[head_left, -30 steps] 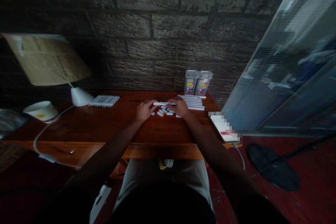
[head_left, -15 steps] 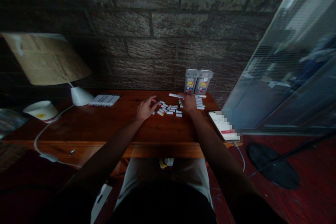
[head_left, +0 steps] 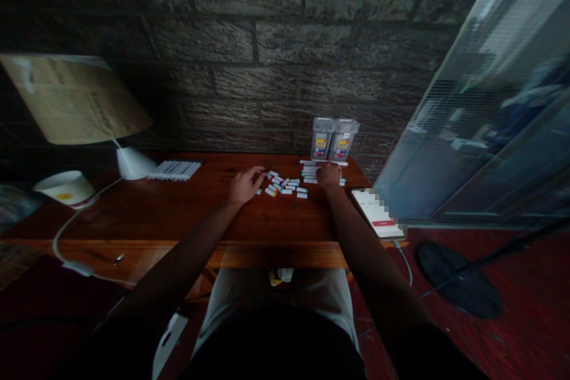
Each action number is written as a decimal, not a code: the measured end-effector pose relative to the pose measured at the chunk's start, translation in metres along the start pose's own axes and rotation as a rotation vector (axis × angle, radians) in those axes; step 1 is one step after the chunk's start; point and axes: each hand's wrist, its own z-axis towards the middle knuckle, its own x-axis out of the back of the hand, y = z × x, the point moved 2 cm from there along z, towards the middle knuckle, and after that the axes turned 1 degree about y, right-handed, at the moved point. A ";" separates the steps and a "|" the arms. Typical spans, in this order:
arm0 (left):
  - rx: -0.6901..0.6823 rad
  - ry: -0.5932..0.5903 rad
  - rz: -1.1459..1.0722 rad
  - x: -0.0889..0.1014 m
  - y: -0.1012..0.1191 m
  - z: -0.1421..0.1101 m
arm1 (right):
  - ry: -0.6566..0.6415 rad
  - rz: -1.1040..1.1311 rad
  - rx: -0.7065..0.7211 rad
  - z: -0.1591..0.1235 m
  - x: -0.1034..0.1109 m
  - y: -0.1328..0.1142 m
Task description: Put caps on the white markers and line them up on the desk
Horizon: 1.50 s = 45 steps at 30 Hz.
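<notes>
My right hand (head_left: 328,175) is over a row of white markers (head_left: 309,172) at the right back of the table, fingers curled down around a marker in the row; the fingertips are partly hidden. My left hand (head_left: 244,185) rests on the tabletop with bent fingers, thumb and forefinger apart, and nothing visible in it. Just right of it lies a loose pile of short white marker caps (head_left: 287,185) with coloured ends.
Two clear plastic cases (head_left: 341,139) stand behind the marker row. A phone (head_left: 376,214) on a cable lies at the table's right edge. At left are another row of markers (head_left: 176,170), a lamp (head_left: 131,163) and a paper bowl (head_left: 66,188).
My right hand has moved right and slightly down, and the marker that stuck out to its left is now down at the row. The left hand's fingers have drawn closer together beside the caps.
</notes>
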 end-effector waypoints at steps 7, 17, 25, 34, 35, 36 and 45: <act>0.005 0.006 -0.003 -0.001 -0.001 0.000 | 0.027 -0.003 -0.014 0.000 -0.005 -0.004; 0.047 0.003 -0.001 0.000 0.000 0.001 | 0.020 -0.013 0.062 -0.008 0.000 -0.016; 0.085 0.008 0.038 0.003 -0.001 0.002 | 0.129 0.091 0.168 -0.007 -0.001 -0.019; 0.189 0.023 0.139 0.008 -0.016 0.006 | 0.123 0.051 0.165 -0.009 -0.003 -0.021; 0.195 0.008 0.155 0.009 -0.016 0.006 | 0.137 0.065 0.174 -0.009 -0.003 -0.021; 0.209 -0.008 0.181 0.010 -0.018 0.007 | 0.151 0.082 0.186 -0.008 -0.003 -0.021; 0.579 -0.163 0.686 0.048 -0.074 0.015 | 0.129 0.141 0.246 -0.009 -0.009 -0.024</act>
